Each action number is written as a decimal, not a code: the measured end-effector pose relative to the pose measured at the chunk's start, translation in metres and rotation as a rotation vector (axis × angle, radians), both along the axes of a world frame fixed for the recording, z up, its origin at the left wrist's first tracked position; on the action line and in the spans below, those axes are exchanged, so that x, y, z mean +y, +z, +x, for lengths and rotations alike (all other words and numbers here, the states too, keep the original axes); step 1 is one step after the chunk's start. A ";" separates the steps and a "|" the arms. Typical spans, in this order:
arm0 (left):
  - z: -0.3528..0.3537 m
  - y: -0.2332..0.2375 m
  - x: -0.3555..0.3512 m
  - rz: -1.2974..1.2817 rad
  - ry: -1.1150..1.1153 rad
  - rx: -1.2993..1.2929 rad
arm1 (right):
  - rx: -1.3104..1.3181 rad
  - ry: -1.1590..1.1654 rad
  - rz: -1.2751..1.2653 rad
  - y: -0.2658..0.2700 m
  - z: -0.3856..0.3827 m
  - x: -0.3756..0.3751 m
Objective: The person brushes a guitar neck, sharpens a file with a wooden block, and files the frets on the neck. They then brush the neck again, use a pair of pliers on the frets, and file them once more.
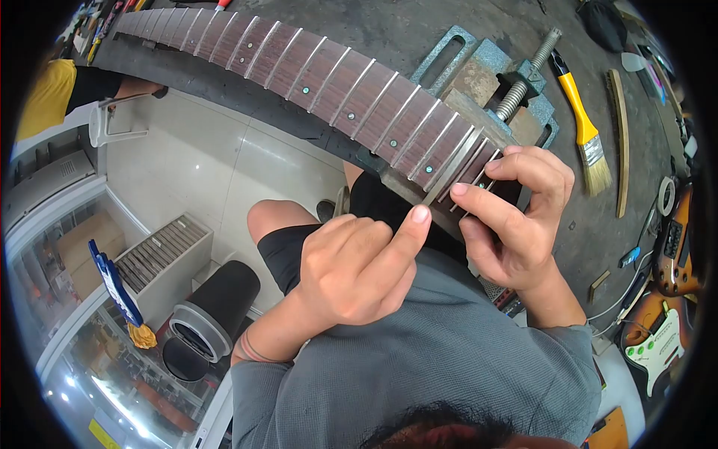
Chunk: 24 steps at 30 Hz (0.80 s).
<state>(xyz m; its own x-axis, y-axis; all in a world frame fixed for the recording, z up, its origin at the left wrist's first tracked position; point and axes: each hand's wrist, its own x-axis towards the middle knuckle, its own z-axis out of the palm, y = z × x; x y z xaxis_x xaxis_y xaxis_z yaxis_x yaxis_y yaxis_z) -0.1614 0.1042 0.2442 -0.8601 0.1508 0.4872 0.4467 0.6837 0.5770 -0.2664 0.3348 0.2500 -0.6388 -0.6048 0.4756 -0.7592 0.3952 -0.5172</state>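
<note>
A guitar neck (340,86) with a dark fretboard, metal frets and small round inlays lies diagonally across the bench edge. Near its right end, a flat metal strip (451,166) crosses the fretboard. My left hand (359,266) is closed, its fingers curled and one digit's tip against or just beside the strip's near end; whatever it may hold is hidden. Over the neck's end, my right hand (520,209) bends its fingers around a thin fret wire (476,176), with two fingertips on it and the thumb below. That hand partly covers the end of the fretboard.
A metal vise (516,97) with a threaded screw sits behind the neck's right end. To its right are a yellow-handled brush (583,123) and a narrow wooden strip (619,142). Electric guitar bodies (658,337) are at far right. A black bin (224,303) stands below left.
</note>
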 end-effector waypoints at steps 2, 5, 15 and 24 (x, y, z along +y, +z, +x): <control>0.004 0.003 -0.001 0.000 0.003 -0.023 | -0.001 0.003 0.011 0.002 0.000 0.000; 0.002 0.006 -0.005 -0.012 0.008 -0.030 | -0.001 0.007 0.017 0.001 0.000 0.001; 0.007 0.001 -0.004 0.054 0.014 -0.043 | 0.020 -0.012 0.029 0.001 0.001 -0.001; 0.006 -0.001 -0.001 0.053 0.012 -0.027 | 0.070 0.017 0.061 -0.003 0.001 0.002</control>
<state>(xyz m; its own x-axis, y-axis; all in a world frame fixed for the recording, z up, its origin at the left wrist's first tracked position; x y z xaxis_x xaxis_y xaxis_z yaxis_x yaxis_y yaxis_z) -0.1550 0.1034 0.2437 -0.8744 0.1154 0.4712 0.4230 0.6570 0.6240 -0.2656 0.3371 0.2475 -0.5946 -0.6445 0.4807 -0.7995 0.4107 -0.4383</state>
